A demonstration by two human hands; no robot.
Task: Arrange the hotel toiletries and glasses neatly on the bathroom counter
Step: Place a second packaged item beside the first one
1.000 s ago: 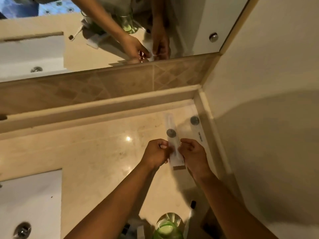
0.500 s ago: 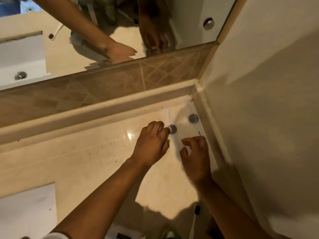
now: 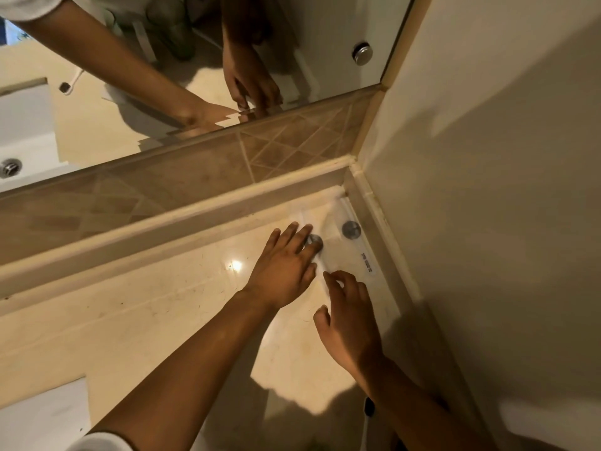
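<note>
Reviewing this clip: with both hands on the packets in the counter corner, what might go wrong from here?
1. The left hand presses flat on the nearer packet; a sideways push may skew it against the corner packet.
2. The right hand hovers open close by and may nudge either packet.
3. The pale packets blur into the counter, so alignment is hard to judge.

Two flat white sachets lie on the bench [image 3: 146, 320] in the right middle of the frame: one sachet [image 3: 359, 247] beside the wall, the other sachet [image 3: 320, 255] just left of it. Each carries one round grey seal. Two hands are in view, the left hand [image 3: 284, 265] and the right hand [image 3: 349, 323]. One sink [image 3: 39, 415] shows at lower left.
</note>
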